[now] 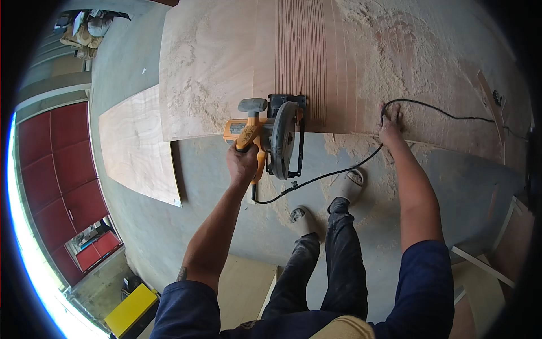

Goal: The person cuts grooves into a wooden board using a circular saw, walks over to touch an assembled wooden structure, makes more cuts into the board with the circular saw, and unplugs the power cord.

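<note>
My left hand [243,164] is closed around the rear handle of a yellow and black circular saw [259,133]. The saw's base plate rests at the near edge of a large plywood sheet [226,68], beside a band of parallel grooves cut into the wood. Near the same edge, farther right, my right hand [390,125] lies on the plywood with its fingers spread. The saw's black power cord [333,173] curves up from the handle, passes against my right hand and continues right across the sheet. How the cord runs under or between the fingers is unclear.
Sawdust [389,51] covers much of the sheet and some floor. A smaller plywood piece [138,147] lies at left. A thin wood strip [490,107] sits at right. Panels stand near my legs. A yellow box [131,311] is at lower left, below red doors [62,164].
</note>
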A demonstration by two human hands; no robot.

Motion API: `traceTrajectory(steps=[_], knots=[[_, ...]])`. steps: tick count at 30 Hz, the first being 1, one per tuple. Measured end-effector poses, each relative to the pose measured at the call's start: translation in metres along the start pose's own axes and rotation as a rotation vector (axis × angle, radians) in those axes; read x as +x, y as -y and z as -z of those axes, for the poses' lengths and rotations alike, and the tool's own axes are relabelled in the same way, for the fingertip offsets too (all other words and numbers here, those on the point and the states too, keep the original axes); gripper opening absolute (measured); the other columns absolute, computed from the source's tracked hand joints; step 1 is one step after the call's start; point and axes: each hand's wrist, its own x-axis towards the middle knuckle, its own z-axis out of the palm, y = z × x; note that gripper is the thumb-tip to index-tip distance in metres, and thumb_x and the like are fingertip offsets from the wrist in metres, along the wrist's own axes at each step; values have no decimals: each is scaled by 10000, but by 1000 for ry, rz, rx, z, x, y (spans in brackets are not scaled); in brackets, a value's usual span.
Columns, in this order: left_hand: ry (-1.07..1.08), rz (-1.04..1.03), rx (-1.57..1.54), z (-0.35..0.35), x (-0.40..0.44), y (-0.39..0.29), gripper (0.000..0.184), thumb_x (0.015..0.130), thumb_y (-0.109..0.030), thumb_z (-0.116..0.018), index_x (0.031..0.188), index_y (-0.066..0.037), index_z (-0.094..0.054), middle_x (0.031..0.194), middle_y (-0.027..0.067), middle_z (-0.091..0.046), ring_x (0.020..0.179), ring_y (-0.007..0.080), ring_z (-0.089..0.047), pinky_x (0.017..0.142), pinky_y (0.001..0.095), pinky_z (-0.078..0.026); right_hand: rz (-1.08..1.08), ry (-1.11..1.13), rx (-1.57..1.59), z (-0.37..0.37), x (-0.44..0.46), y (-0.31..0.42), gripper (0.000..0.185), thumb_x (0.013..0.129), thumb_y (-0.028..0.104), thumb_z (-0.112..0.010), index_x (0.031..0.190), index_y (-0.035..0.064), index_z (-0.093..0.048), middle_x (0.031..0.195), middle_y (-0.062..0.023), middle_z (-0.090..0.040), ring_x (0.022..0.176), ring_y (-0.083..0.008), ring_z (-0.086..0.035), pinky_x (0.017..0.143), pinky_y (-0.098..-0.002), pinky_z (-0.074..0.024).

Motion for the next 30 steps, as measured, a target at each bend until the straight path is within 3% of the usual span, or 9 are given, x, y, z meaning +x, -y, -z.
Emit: traceTrajectory(steps=[6,10,16,26,28,29,30], knots=[[-126,-49,28,-6,-7,-21,316,857,-147,-640,1107,37,-700,953,202,-754,935,317,-737,840,393,-529,-4,6,-42,-5,7,-2,865,993,243,-616,1630,427,-60,1708,-197,70,1551,-476,-67,1231,-579,-209],[-140,-76,33,-9,6,-25,237,864,-90,-636,1044,55,-685,900,183,-751,854,226,-734,782,352,-542,5,3,-75,-10,7,-7,864,998,266,-616,1630,430,-49,1708,-190,77,1552,-469,-68,1229,-585,-208],[-92,-59,68,-11,31,-38,248,864,-120,-632,1041,44,-690,854,202,-739,832,284,-748,766,376,-547,22,-33,-109,-18,9,-12,862,995,321,-622,1630,429,-49,1707,-193,78,1551,-470,-75,1223,-577,-226],[-156,-59,56,-23,67,-72,268,856,-134,-643,1045,49,-695,898,222,-745,869,341,-746,783,399,-551,134,-120,-176,-36,18,-26,895,962,286,-673,1634,408,-93,1695,-243,0,1518,-514,-162,1198,-577,-271],[-170,-47,70,-24,75,-80,271,855,-138,-645,1043,51,-695,900,226,-744,871,348,-745,787,406,-552,107,70,-175,-18,11,-15,925,990,222,-592,1639,98,55,1710,-172,-14,1542,-498,61,1265,-538,-15],[-167,-37,86,-25,81,-83,277,854,-143,-648,1043,53,-696,902,228,-743,873,353,-743,791,410,-552,107,65,-175,-16,9,-14,925,990,222,-592,1639,98,55,1710,-172,-14,1542,-498,61,1265,-538,-15],[-163,-26,101,-27,86,-85,282,853,-147,-652,1044,55,-696,903,229,-742,876,358,-742,796,415,-552,107,-14,-178,-28,12,-20,908,975,250,-636,1639,242,-18,1700,-212,-4,1529,-511,-46,1225,-568,-148]])
